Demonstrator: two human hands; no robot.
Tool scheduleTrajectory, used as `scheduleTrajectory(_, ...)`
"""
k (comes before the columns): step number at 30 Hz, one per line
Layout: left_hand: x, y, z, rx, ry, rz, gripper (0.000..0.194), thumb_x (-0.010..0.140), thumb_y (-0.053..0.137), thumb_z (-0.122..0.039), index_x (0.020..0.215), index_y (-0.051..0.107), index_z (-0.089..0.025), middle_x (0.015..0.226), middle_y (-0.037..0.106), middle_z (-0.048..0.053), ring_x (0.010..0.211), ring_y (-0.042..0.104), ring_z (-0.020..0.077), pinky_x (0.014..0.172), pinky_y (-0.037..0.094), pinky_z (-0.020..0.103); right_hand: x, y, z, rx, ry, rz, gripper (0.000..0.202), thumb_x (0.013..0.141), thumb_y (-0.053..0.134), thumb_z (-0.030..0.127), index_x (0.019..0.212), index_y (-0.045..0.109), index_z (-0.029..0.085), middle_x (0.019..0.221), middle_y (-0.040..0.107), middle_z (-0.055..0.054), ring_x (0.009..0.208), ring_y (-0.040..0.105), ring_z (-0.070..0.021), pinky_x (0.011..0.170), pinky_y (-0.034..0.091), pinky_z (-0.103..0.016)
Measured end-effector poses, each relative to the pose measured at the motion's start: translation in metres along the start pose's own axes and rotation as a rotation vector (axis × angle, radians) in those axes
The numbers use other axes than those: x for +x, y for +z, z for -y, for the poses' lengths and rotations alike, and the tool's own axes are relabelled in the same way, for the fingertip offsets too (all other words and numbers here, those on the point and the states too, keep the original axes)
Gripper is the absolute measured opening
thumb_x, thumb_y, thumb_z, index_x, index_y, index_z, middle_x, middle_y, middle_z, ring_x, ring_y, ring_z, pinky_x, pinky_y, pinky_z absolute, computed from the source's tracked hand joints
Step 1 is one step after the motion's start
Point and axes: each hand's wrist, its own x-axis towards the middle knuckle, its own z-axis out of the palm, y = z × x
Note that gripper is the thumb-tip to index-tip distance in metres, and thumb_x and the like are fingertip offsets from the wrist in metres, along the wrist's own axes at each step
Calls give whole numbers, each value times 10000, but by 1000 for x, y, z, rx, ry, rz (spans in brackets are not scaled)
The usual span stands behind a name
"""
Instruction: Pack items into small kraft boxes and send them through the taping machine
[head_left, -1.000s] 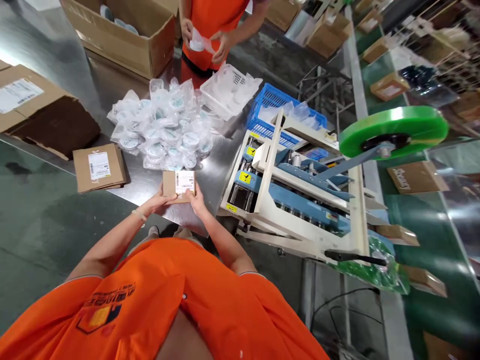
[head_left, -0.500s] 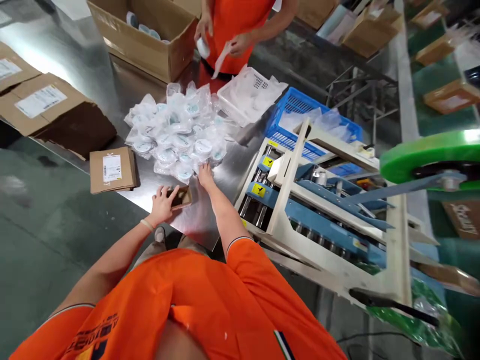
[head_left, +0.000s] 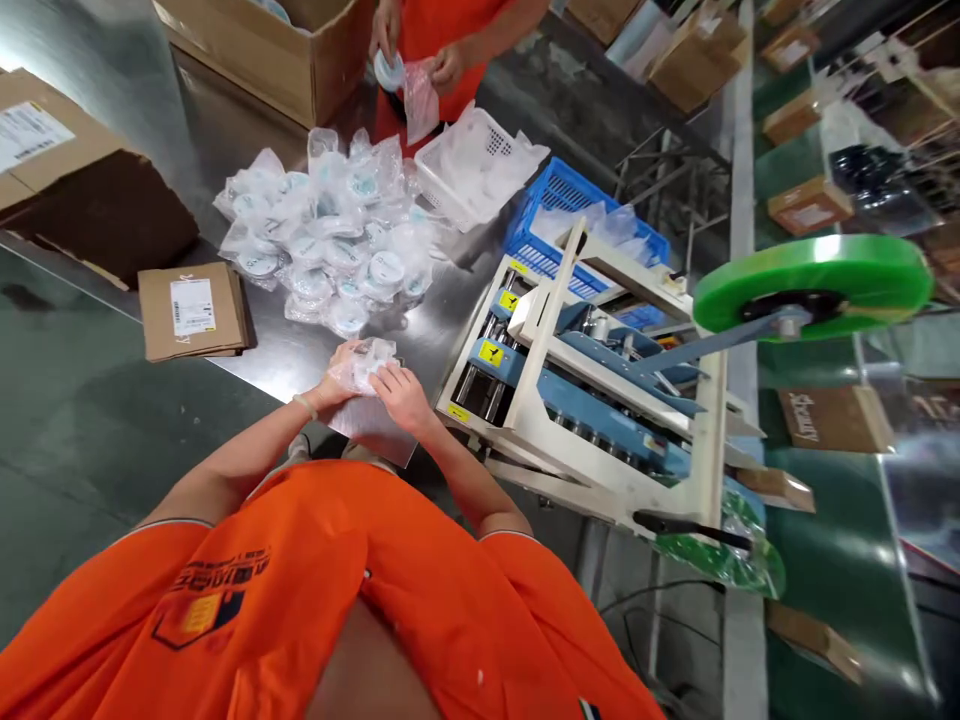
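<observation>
Just in front of my body, at the near table edge, a clear bubble-wrap bag (head_left: 366, 362) is between my two hands. My right hand (head_left: 403, 395) grips it from the right, fingers bent over the plastic. My left hand (head_left: 336, 382) is closed at the bag's left side around a small cardboard box, which the bag and my fingers almost wholly hide. Beyond my hands lies a heap of bubble-wrap bags (head_left: 330, 235) with round, pale discs inside. To the left sits a stack of flat brown cardboard boxes (head_left: 161, 310) with a white label on top.
Across the metal table (head_left: 281, 355), a co-worker's hands (head_left: 442, 70) hold a round disc and a bag. A large carton (head_left: 315, 70), a white basket (head_left: 435, 180) and a blue crate (head_left: 517, 235) stand there. On the right is a roller machine (head_left: 600, 410) with a green tape roll (head_left: 885, 285).
My right hand has taken a bubble-wrap bag from the heap's near edge and brought it to my left hand. The co-worker's disc and bag have come together. The view has shifted right.
</observation>
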Motion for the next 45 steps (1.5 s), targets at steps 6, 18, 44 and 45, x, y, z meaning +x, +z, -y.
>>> scheduleTrajectory(6, 0, 0, -9, 73, 7, 76, 1070, 741, 949, -635, 1558, 471, -136, 1546, 503, 251, 1474, 482, 434, 1254, 427, 616, 53, 7, -8, 390, 300, 320, 236, 930, 789, 84, 1145, 833, 171, 1119, 848, -74, 1019, 776, -242, 979, 609, -329)
scheduleTrajectory(18, 2, -22, -39, 481, 197, 443, 443, 1084, 550, -510, 1239, 839, -212, 1222, 736, 200, 1252, 541, 418, 1161, 382, 621, 39, 9, -24, 336, 548, -9, 195, 970, 688, 176, 1100, 833, 170, 1125, 822, -146, 1125, 753, -311, 1053, 589, -406)
scheduleTrajectory(44, 15, -6, 15, -555, -409, 337, 902, 766, 882, -543, 1545, 597, -188, 1337, 766, 163, 1162, 724, 292, 996, 620, 447, 8, 25, -44, 389, 396, 103, 524, 1005, 757, 223, 1526, 713, 196, 1488, 717, -158, 1404, 678, -338, 1228, 551, -491)
scheduleTrajectory(45, 18, -11, 16, -558, -402, 367, 865, 801, 858, -552, 1546, 620, -183, 1332, 775, 163, 1163, 723, 293, 1007, 616, 456, 12, 25, -45, 354, 437, 61, 660, 980, 789, 210, 1620, 627, 178, 1579, 657, -182, 1484, 628, -355, 1254, 532, -501)
